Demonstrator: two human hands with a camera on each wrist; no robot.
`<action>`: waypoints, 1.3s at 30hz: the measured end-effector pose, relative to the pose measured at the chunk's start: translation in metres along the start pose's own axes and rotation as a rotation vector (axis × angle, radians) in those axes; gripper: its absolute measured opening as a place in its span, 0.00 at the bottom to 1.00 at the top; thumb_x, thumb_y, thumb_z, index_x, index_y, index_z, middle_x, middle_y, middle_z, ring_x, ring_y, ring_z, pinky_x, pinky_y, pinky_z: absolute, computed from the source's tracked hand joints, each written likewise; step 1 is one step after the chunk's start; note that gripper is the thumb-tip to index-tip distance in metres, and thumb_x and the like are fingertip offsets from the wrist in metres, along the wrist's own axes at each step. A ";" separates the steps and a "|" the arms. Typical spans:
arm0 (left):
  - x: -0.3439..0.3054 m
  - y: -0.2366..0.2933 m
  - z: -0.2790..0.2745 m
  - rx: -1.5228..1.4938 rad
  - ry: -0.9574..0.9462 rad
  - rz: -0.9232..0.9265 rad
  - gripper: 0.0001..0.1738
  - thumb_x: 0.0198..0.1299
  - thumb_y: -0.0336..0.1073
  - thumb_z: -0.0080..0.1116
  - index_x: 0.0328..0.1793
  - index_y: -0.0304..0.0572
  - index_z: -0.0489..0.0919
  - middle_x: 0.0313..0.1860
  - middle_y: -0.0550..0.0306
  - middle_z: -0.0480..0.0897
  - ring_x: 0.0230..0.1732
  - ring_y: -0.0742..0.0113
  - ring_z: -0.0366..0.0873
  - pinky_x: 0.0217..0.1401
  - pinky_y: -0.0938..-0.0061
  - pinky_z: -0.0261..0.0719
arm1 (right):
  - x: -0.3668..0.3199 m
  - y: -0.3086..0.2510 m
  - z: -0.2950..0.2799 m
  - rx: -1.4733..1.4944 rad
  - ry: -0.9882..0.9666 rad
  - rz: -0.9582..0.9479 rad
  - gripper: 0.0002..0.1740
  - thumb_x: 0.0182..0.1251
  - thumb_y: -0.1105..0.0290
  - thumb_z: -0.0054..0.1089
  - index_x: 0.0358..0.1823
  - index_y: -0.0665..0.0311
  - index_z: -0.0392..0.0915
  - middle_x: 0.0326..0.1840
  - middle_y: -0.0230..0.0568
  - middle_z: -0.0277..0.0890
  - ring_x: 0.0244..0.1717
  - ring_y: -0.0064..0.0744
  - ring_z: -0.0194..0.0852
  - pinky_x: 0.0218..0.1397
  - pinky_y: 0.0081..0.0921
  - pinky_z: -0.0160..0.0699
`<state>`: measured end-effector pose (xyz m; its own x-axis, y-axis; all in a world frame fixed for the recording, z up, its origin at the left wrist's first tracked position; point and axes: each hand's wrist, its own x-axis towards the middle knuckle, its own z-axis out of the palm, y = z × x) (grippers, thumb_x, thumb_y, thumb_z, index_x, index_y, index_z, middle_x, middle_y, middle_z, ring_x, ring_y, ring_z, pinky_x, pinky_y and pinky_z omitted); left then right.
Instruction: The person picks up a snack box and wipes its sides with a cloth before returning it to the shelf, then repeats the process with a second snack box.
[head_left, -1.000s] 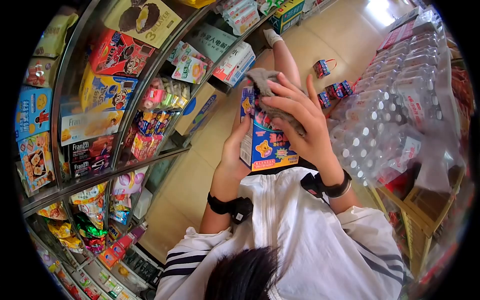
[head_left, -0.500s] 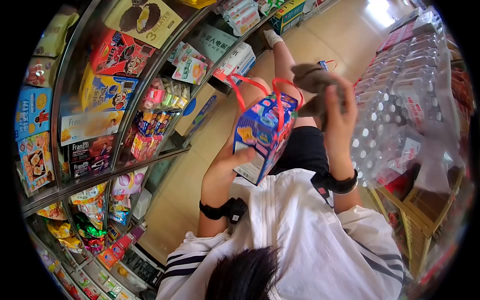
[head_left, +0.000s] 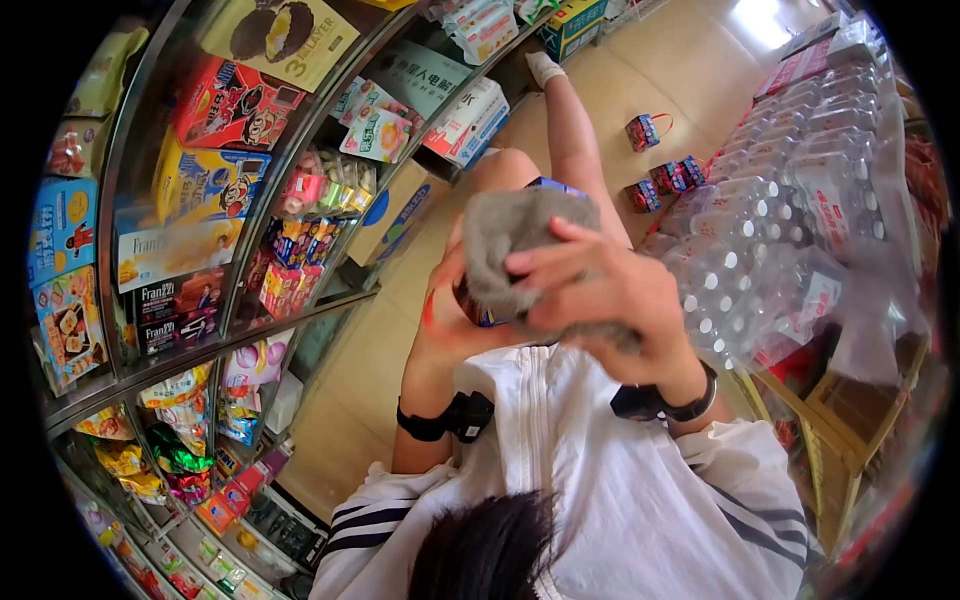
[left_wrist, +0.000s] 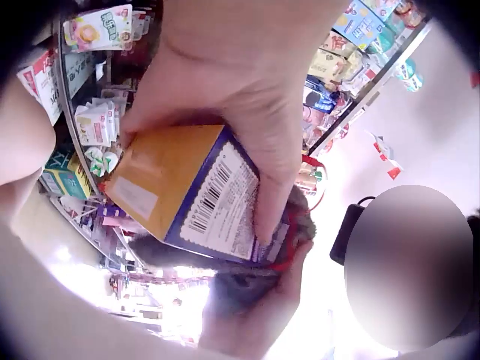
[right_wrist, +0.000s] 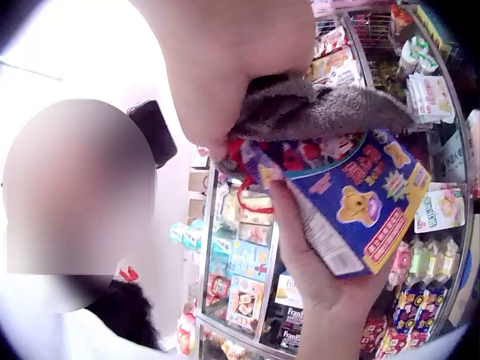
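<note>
A blue snack box (right_wrist: 360, 202) with a yellow bear and a red ribbon handle sits in my left hand (head_left: 435, 335). The thumb lies along its barcode side, and its yellow-orange base shows in the left wrist view. My right hand (head_left: 625, 300) holds a grey cloth (head_left: 505, 240) against the box's handle end, fingers spread over the fabric. From the head the cloth and the right hand hide most of the box. In the right wrist view the cloth drapes along one edge of the box.
Shelves with boxed and bagged snacks (head_left: 215, 180) curve along the left. Several small ribbon-handled boxes (head_left: 643, 133) stand on the tiled floor (head_left: 345, 400) ahead. Wrapped packs of plastic bottles (head_left: 790, 200) are stacked on the right, near a wooden frame (head_left: 850, 420).
The right hand lifted the cloth away to the right, then brought it back over the box. Meanwhile the left hand turned and tilted the box, bringing its ribbon end up.
</note>
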<state>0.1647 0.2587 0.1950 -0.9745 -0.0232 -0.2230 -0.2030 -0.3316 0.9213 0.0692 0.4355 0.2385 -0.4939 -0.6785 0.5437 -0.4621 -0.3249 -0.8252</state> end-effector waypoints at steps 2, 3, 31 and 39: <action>0.007 -0.005 -0.004 0.111 -0.010 0.130 0.58 0.27 0.35 0.82 0.70 0.31 0.64 0.70 0.49 0.60 0.72 0.58 0.60 0.71 0.66 0.60 | 0.000 0.000 0.004 -0.027 0.028 0.004 0.12 0.59 0.77 0.62 0.45 0.61 0.77 0.45 0.36 0.80 0.60 0.40 0.76 0.73 0.49 0.53; 0.008 -0.006 -0.004 0.165 -0.017 0.193 0.57 0.27 0.37 0.82 0.69 0.31 0.66 0.69 0.49 0.61 0.71 0.57 0.61 0.70 0.66 0.60 | 0.000 0.004 -0.002 -0.022 0.026 0.034 0.12 0.59 0.77 0.62 0.45 0.61 0.77 0.45 0.35 0.80 0.59 0.40 0.76 0.72 0.49 0.54; 0.009 -0.032 0.011 -0.675 0.214 -0.171 0.37 0.68 0.61 0.39 0.71 0.39 0.62 0.64 0.48 0.73 0.58 0.56 0.77 0.61 0.62 0.77 | -0.025 0.044 0.029 0.636 0.661 0.732 0.15 0.72 0.67 0.54 0.55 0.65 0.71 0.45 0.31 0.75 0.46 0.16 0.72 0.51 0.18 0.72; 0.015 -0.015 0.019 -0.876 0.097 -0.188 0.41 0.69 0.67 0.30 0.71 0.40 0.64 0.65 0.45 0.72 0.62 0.50 0.74 0.65 0.55 0.72 | -0.022 0.044 0.016 0.149 0.902 0.590 0.32 0.57 0.79 0.58 0.65 0.63 0.60 0.53 0.41 0.71 0.54 0.29 0.72 0.58 0.25 0.71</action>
<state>0.1513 0.2811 0.1840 -0.9122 0.0381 -0.4079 -0.1745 -0.9369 0.3028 0.0712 0.4255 0.1878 -0.9958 -0.0405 -0.0824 0.0894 -0.2244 -0.9704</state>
